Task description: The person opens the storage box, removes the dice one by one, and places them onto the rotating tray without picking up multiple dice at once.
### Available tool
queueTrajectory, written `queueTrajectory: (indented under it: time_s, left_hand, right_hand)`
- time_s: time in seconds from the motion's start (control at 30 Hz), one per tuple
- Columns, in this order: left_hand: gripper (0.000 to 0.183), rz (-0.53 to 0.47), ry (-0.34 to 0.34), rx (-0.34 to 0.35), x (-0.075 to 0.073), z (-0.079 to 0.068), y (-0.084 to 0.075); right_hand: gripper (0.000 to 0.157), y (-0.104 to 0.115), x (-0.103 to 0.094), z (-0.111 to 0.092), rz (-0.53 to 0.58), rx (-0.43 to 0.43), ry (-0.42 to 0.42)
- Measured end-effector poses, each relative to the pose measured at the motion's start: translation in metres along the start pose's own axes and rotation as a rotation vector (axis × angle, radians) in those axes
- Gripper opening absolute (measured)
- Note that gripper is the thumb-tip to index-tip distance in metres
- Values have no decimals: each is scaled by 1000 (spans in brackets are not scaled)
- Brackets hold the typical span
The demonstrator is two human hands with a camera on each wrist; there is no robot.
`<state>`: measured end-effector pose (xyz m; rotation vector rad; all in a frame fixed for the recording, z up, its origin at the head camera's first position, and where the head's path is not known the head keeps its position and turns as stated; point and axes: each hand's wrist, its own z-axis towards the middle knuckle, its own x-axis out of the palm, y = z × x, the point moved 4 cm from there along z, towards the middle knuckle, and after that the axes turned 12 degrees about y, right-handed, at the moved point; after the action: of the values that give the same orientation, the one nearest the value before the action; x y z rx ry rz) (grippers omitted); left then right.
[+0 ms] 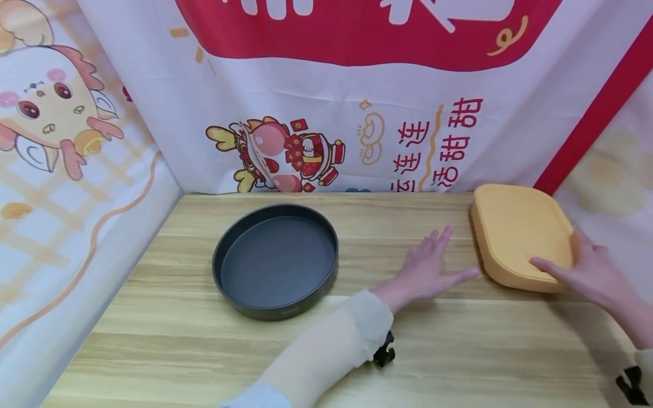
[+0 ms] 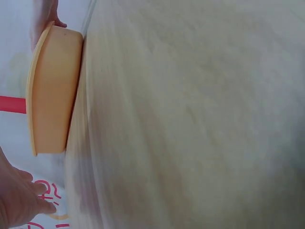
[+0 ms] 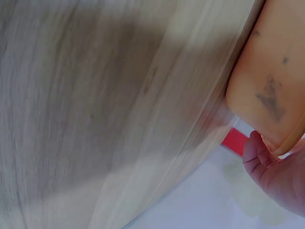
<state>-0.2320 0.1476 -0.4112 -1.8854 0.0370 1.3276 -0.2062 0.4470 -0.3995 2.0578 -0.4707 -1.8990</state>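
At the table's right side, a yellow-orange lidded box (image 1: pixel 525 232) with rounded corners lies lid up. My right hand (image 1: pixel 599 277) grips its near right edge, thumb over the lid and fingers against the side. In the right wrist view, curled fingers (image 3: pixel 259 160) are at the box's rim, and dark smudges mark its wall (image 3: pixel 269 95). My left hand (image 1: pixel 425 266) is held out to the left of the box, fingers spread, apart from it and holding nothing. The left wrist view shows a gap between that hand (image 2: pixel 21 198) and the box (image 2: pixel 55 90).
A round dark grey baking pan (image 1: pixel 278 263) stands on the wooden table (image 1: pixel 168 317), left of my left hand. Printed cloth (image 1: pixel 357 85) hangs along the back edge, with more cloth at the left and right sides.
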Motion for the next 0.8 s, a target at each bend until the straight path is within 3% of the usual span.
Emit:
queueTrajectory:
  time_s: [0.2, 0.33, 0.57, 0.8]
  left_hand:
    - [94, -221, -2, 89, 2, 0, -3]
    - [92, -332, 26, 96, 4, -1, -6]
    - [90, -341, 37, 84, 7, -2, -5]
    - [89, -348, 34, 59, 9, -10, 8]
  right_hand:
    - [110, 16, 5, -1, -63, -3, 44]
    - [110, 27, 9, -1, -66, -15, 89]
    - [112, 43, 19, -2, -19, -47, 132]
    - [109, 61, 27, 0, 25, -115, 146]
